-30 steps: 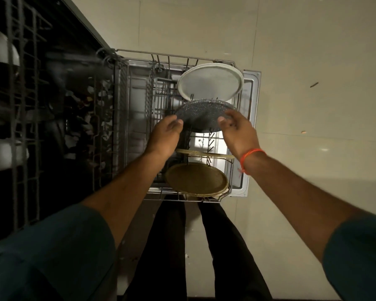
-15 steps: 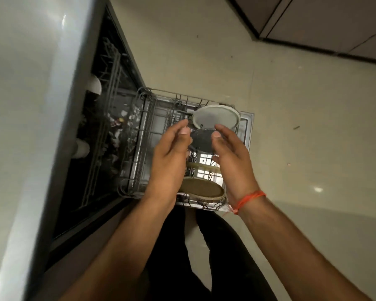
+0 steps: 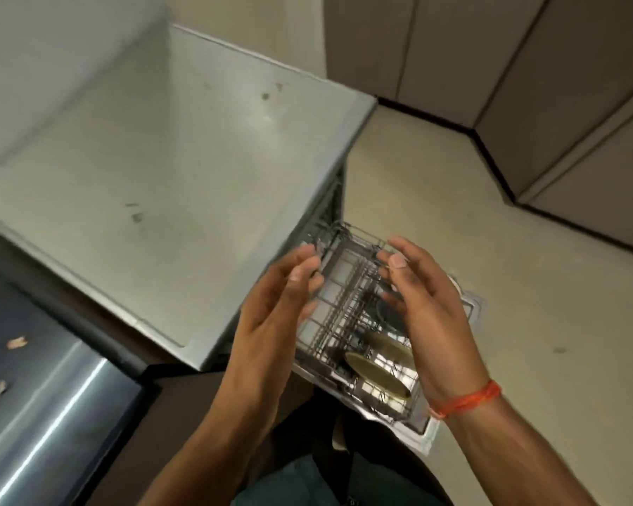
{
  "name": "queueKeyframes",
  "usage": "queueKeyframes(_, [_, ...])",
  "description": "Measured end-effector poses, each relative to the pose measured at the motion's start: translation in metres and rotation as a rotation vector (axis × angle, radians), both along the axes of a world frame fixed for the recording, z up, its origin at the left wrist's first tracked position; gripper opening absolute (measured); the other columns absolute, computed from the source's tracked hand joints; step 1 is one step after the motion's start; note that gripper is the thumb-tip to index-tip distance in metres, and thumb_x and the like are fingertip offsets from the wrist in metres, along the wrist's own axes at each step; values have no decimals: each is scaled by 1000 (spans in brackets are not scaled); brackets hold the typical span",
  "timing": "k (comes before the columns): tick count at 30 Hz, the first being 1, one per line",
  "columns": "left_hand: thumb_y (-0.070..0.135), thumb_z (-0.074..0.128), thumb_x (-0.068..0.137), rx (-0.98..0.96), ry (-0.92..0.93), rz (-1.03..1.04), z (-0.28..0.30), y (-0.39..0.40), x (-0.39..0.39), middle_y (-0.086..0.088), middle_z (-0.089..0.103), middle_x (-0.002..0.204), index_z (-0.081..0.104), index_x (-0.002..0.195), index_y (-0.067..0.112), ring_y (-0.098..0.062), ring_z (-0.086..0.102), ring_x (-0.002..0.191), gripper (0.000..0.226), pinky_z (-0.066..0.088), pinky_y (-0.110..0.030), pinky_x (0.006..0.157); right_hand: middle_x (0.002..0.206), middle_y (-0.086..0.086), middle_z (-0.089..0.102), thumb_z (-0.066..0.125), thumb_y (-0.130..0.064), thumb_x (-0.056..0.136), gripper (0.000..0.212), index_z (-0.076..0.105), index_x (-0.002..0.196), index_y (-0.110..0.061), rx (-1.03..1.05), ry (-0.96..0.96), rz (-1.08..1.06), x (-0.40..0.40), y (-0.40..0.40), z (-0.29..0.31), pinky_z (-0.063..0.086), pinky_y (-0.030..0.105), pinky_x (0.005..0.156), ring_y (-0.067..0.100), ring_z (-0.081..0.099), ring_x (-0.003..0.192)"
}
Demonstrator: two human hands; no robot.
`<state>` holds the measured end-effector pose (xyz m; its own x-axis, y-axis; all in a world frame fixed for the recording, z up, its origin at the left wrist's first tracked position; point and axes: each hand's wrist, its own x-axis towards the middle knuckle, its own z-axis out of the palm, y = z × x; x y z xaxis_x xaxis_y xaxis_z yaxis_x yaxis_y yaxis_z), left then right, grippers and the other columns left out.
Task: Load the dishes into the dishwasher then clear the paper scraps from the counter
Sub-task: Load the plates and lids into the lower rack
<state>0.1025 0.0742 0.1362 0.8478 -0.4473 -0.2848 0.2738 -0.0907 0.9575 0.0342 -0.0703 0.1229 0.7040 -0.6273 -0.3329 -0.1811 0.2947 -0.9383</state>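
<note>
Left hand (image 3: 271, 304), right hand (image 3: 428, 315): empty, fingers loose | rack (image 3: 348, 286) out: shin-knock risk | scraps (image 3: 15, 343) on desk (image 3: 33, 359): easily scattered

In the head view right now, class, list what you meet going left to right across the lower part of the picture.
Paper scraps → left hand → brown plate → right hand

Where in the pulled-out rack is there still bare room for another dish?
The rack's left half, toward the counter, shows bare wire. The right side is crowded: a brown plate stands near its front corner and a dark plate behind it.
</note>
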Motion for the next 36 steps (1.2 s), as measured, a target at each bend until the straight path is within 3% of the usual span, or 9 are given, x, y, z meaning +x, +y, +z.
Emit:
queueKeyframes(7, [44,51,94,-51,-103,319,46,77,-18,10,70,130,65,130,33,-10,65,122,40,47,-37,103,129,-15,67,59,-44,85,43,64,128,-38,-37,-179,306,18,53,61,49,28,107,-4,60,119])
queueKeyframes(17, [42,50,95,-98,-223,798,86,230,-44,4,72,125,64,130,28,-15,67,119,40,48,-45,108,127,-14,68,57,-48,87,42,65,127,-38,-95,-313,795,58,201,106,49,39,107,3,62,121])
queueKeyframes(22, [35,47,104,-82,-217,915,91,308,-59,8,70,127,64,131,31,-11,67,118,32,49,-44,109,126,-15,68,58,-53,83,46,64,127,-39,-118,-336,976,69,297,113,49,43,107,5,63,119])
queueKeyframes(29, [38,48,103,-63,-183,1078,81,404,-75,13,71,124,64,130,35,-7,67,115,31,53,-39,105,123,-14,70,58,-46,86,43,64,127,-36,-83,-320,1199,73,409,107,48,42,108,4,64,118])
queueKeyframes(33, [39,49,103,-70,-160,1209,74,435,-86,12,71,125,65,130,35,-8,68,115,32,51,-41,105,128,-13,67,65,-61,83,46,65,125,-42,-96,-279,1356,74,452,105,44,46,112,6,61,123])
queueKeyframes(36, [39,49,103,-73,-137,1325,69,449,-97,12,72,122,66,128,34,-8,68,114,31,51,-40,105,122,-17,70,59,-54,80,50,64,127,-40,-82,-253,1465,78,479,104,47,44,109,3,63,118])
